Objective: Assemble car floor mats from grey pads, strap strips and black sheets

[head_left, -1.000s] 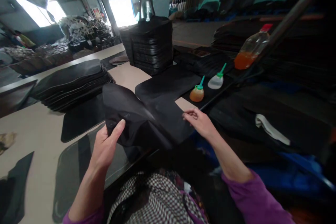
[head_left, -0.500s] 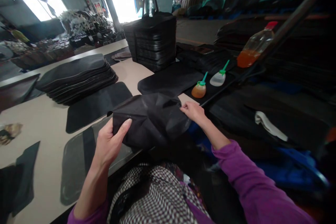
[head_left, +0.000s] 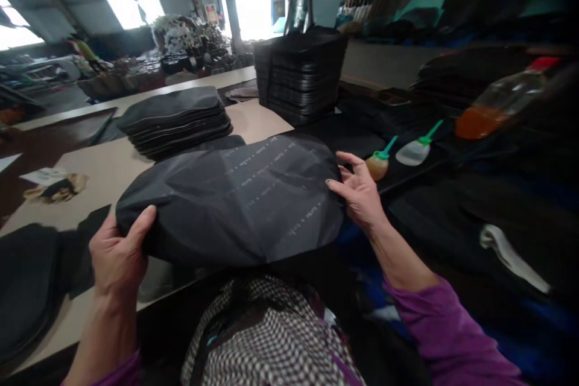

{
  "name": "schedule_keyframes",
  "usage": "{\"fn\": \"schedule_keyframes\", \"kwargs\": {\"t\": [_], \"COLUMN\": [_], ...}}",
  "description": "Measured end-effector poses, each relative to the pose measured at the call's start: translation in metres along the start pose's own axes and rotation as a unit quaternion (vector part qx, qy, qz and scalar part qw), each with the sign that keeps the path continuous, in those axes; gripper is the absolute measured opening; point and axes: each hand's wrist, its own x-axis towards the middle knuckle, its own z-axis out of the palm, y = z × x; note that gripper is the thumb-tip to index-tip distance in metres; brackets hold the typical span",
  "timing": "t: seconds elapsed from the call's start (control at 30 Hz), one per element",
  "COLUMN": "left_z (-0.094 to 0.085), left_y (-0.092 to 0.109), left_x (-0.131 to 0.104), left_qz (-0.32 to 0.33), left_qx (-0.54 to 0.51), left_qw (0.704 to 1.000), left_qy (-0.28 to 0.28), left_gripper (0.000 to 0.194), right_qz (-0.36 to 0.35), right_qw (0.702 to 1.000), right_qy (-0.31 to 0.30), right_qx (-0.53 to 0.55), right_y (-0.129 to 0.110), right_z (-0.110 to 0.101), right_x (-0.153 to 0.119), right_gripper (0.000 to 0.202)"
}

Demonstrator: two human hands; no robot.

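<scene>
A dark, creased sheet (head_left: 244, 199) with rounded ends and rows of pale printed marks is spread in front of me above the table edge. My left hand (head_left: 120, 250) grips its left end, thumb on top and fingers underneath. At the right end is my right hand (head_left: 362, 193), thumb and forefinger apart; the thumb tip overlaps the sheet's edge, and no firm hold shows. Behind the sheet, a stack of black rounded pieces (head_left: 176, 120) lies on the pale table (head_left: 106, 163). Part of another flat dark piece (head_left: 221, 143) shows between stack and sheet.
A tall black stack (head_left: 301, 75) stands farther back. To the right are a squeeze bottle of amber liquid (head_left: 377, 166), a paler squeeze bottle (head_left: 414, 151) and a large red-capped bottle (head_left: 497, 102). More dark pieces (head_left: 27, 283) lie at left, near crumpled scraps (head_left: 58, 187).
The sheet has gone from bunched to spread out, its printed marks now showing. My hands have moved apart, and the right fingers have loosened from a pinch. The view has swung left.
</scene>
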Motion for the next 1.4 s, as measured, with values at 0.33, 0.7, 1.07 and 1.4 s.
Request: {"fn": "schedule_keyframes", "kwargs": {"t": [0.33,0.7,1.07,1.4], "left_z": [-0.099,-0.101,-0.094,-0.084], "left_y": [-0.008,-0.089,-0.135,-0.137], "left_x": [-0.004,0.004,-0.009,-0.012], "left_qz": [0.033,-0.044,0.046,0.040], "left_qx": [0.029,0.183,0.326,0.300], "left_qw": [0.999,0.978,0.927,0.940], "left_qy": [0.028,-0.093,-0.181,-0.155], "left_gripper": [0.105,0.040,0.041,0.036], "right_qz": [-0.060,-0.015,-0.021,-0.054], "right_qw": [0.978,0.949,0.921,0.909], "right_qy": [-0.192,-0.211,-0.231,-0.224], "right_qx": [-0.047,-0.234,-0.313,-0.346], "right_y": [0.016,0.064,0.102,0.114], "right_z": [0.078,0.099,0.088,0.084], "right_x": [0.010,0.030,0.014,0.012], "right_gripper": [0.058,0.051,0.043,0.031]}}
